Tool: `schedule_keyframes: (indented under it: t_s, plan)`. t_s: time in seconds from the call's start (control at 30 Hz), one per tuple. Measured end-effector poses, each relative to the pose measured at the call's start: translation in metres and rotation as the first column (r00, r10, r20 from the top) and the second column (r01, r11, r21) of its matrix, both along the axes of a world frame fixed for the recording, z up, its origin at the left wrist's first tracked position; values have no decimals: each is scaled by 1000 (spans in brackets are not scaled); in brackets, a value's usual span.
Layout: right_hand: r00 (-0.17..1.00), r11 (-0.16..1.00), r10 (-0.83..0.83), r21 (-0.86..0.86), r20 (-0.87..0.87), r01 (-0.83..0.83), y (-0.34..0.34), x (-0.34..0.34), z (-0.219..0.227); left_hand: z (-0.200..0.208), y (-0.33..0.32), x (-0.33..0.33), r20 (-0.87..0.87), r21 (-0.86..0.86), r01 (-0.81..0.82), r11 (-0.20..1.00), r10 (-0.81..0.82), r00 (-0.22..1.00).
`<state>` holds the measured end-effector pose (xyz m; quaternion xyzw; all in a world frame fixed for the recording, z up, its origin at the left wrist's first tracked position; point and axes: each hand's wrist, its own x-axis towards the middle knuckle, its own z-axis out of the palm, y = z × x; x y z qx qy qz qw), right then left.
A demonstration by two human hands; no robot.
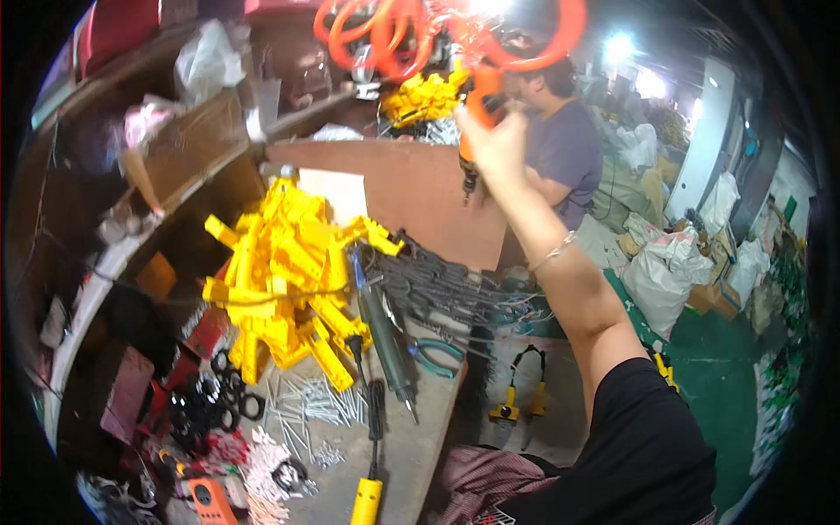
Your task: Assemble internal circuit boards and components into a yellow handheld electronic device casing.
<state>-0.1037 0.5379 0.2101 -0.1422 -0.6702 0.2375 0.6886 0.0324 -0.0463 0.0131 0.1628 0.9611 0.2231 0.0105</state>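
My right arm reaches up and away, and my right hand [499,149] closes around an orange power driver [484,92] whose dark chuck and bit point down. Motion blurs the fingers somewhat. My left hand is out of view. On the bench below lies a heap of yellow plastic parts [284,271]. Beside it rests a dark grey electric screwdriver [385,341], with teal-handled pliers [437,357] to its right. A black cord with a yellow handle [367,500] runs to the bench's near edge.
Orange coiled hose [385,39] hangs overhead. Loose screws [319,402], black rings [214,394] and black cords [429,280] lie on the bench. Behind a brown board [394,188] are more yellow parts [424,98]. A co-worker [564,144] sits beyond. White sacks [665,276] stand right.
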Motion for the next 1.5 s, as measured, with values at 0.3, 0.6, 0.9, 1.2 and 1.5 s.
schedule_keyframes:
  t_s: [0.3,0.6,0.9,1.2,1.5]
  plan:
    - [295,-82,841,-646,-453,-759,-169,52,-96,-22,6,-16,-137,127,18,992,-1,991]
    - [417,-387,651,-749,-635,-537,-297,70,-198,-21,-2,-3,-165,156,-12,988,38,986]
    - [452,-485,576,-730,-681,-482,-310,73,-210,-24,-2,-6,-171,174,2,985,28,985]
    - [453,-559,501,-675,-738,-481,-304,72,-220,-24,0,-7,-150,197,-12,980,42,988]
    - [481,-510,557,-736,-677,-445,-308,73,-214,-23,-1,-7,-141,180,1,984,25,990]
